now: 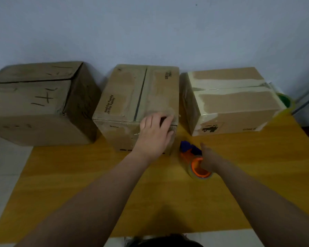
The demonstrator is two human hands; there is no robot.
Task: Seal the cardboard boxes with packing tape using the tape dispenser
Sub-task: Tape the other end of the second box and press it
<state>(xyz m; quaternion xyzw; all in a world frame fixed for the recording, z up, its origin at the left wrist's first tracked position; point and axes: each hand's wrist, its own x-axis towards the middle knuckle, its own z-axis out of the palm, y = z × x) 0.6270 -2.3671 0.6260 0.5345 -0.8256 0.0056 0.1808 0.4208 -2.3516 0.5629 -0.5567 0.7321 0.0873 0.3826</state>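
Note:
Three closed cardboard boxes stand in a row against the wall: a left box [34, 102] with black marker strokes, a middle box [130, 97], and a right box [228, 102] with pale tape strips on top. My left hand [155, 132] rests on the middle box's near right corner, fingers over the top edge. An orange and blue tape dispenser [191, 154] with a clear tape roll [199, 171] lies on the table in front of the gap between the middle and right boxes. My right hand [208, 157] is on the dispenser, over the roll; its fingers are hidden.
The wooden table [96, 184] ends at the left under the left box, which overhangs it. A green and yellow object [284, 102] sits behind the right box. A glass or metal edge [305, 100] runs along the far right.

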